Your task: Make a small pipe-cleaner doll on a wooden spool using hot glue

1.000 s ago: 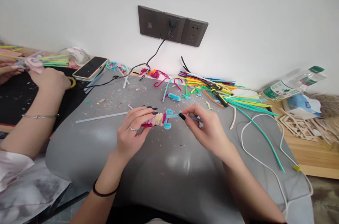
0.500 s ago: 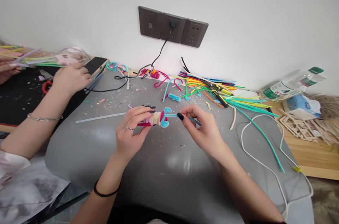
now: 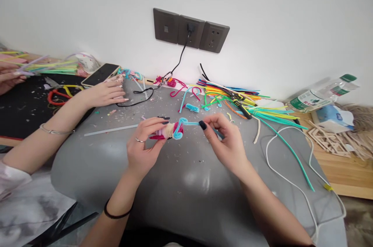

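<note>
My left hand (image 3: 147,140) is closed on a small pipe-cleaner figure (image 3: 169,131), cream, magenta and lilac, lying sideways. Light blue curls (image 3: 178,135) sit at its right end. From these curls a blue pipe cleaner (image 3: 192,123) runs straight to the right. My right hand (image 3: 223,138) pinches that strand between thumb and forefinger, and more blue shows behind the fingers. Past the left hand, a pale strip (image 3: 110,129) lies on the grey table cover (image 3: 180,208). Just beyond both hands rests a short, fluffy blue piece (image 3: 192,107).
Coloured pipe cleaners (image 3: 276,114) and pliers (image 3: 241,107) lie at the back right, near a plastic bottle (image 3: 317,95) and a tissue pack (image 3: 333,118). A white cable (image 3: 272,165) loops at the right. At the left, a co-worker's hand (image 3: 106,92) rests by a phone (image 3: 101,74).
The blue curls have turned and bunched against the figure's end, and my right hand has shifted slightly right with the strand. The co-worker's hand has moved right, uncovering the phone.
</note>
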A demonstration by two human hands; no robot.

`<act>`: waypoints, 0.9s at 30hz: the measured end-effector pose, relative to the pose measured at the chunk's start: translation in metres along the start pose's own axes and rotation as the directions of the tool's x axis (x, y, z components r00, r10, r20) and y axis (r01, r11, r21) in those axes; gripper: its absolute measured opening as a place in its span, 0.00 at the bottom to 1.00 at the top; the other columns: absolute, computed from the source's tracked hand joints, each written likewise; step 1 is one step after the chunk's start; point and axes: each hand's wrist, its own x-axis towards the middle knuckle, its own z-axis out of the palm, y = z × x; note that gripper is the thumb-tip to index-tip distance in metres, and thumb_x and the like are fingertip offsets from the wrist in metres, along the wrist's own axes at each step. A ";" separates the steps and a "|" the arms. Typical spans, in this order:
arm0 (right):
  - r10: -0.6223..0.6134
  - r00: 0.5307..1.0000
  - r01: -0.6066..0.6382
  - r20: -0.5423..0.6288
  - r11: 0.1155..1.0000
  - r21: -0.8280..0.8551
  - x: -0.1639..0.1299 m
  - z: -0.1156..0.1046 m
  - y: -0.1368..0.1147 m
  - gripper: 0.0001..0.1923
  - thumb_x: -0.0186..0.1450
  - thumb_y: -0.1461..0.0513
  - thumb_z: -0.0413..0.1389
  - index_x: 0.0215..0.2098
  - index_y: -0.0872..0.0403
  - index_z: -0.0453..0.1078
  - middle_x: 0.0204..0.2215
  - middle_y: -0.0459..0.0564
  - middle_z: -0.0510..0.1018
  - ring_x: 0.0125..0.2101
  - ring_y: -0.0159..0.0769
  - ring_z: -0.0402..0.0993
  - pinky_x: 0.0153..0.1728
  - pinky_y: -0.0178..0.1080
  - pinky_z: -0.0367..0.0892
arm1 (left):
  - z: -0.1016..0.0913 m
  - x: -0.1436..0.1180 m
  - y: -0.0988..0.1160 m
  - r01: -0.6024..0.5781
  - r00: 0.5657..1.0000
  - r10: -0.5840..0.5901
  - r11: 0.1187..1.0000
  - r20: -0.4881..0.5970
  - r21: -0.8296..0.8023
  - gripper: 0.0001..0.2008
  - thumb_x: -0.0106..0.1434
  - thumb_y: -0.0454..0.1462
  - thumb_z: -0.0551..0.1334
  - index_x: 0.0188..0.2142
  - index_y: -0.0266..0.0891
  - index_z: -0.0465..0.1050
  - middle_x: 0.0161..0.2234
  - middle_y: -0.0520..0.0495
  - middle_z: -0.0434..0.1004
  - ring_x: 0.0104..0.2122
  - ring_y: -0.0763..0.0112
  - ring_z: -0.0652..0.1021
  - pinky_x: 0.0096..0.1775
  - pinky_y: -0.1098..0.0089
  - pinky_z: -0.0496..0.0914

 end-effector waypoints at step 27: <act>-0.010 1.000 0.011 0.019 0.999 -0.035 0.002 0.004 -0.009 0.04 0.72 0.61 0.54 0.39 0.51 0.70 0.26 0.42 0.74 0.24 0.29 0.66 0.25 0.34 0.62 | -0.001 -0.001 0.004 0.035 0.999 -0.034 0.998 0.015 -0.054 0.17 0.64 0.29 0.70 0.51 0.45 0.76 0.49 0.45 0.83 0.51 0.59 0.82 0.52 0.54 0.79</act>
